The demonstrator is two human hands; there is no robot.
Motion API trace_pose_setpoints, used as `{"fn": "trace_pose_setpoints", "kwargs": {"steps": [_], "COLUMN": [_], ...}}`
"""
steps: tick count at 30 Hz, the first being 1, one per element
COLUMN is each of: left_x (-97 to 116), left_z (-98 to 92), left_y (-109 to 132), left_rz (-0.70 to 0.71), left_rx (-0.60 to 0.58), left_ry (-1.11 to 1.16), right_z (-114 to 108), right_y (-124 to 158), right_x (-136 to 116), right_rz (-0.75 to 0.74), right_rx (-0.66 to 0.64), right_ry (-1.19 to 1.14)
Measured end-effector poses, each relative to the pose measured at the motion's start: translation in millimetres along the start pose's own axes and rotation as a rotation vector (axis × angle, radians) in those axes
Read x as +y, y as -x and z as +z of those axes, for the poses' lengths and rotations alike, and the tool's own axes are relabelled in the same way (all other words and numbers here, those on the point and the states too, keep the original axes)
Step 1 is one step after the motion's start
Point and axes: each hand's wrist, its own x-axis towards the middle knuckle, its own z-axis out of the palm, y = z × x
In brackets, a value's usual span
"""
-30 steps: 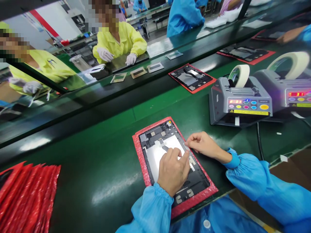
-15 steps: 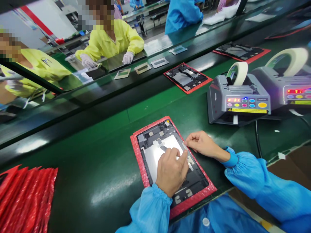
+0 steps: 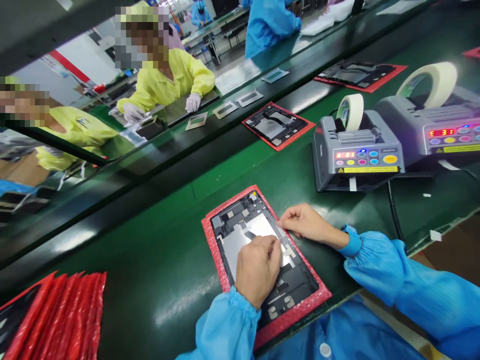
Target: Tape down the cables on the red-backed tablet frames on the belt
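An opened tablet [image 3: 232,245] with its dark inner parts and silver battery plates showing lies on a red bubble-wrap sheet [image 3: 210,235] in front of me. My left hand [image 3: 258,270] rests over the middle of the tablet, thumb and fingers pinched together; whatever lies between them is hidden. At the tablet's right edge, my right hand [image 3: 305,222] has its fingertips pinched close to the frame. Anything in that pinch is too small to make out. A flat dark cable and small pale pads show beside the left hand.
Two tape dispensers [image 3: 360,155] with white rolls stand at the right, tape ends sticking out. More opened tablets [image 3: 277,125] on red wrap lie farther back. Red wrapped pieces [image 3: 71,315] stand in a row at left. Co-workers in yellow sit across the dark rail.
My left fingers have drawn together from a looser, raised pose. The right hand stays pinched at the tablet's edge. The camera view has shifted slightly.
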Motion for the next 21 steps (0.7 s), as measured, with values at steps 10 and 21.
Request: {"fn": "trace_pose_setpoints", "kwargs": {"steps": [10, 21], "left_x": [16.0, 12.1], "left_z": [14.5, 12.6], "left_y": [12.9, 11.9], "left_rz": [0.068, 0.072], "left_rx": [-0.054, -0.032], "left_ry": [-0.417, -0.224], "right_z": [-1.7, 0.0], "right_y": [0.6, -1.7], "right_x": [-0.6, 5.9], "right_rz": [-0.063, -0.093], "right_rx": [-0.048, -0.030], "right_ry": [-0.015, -0.051]}}
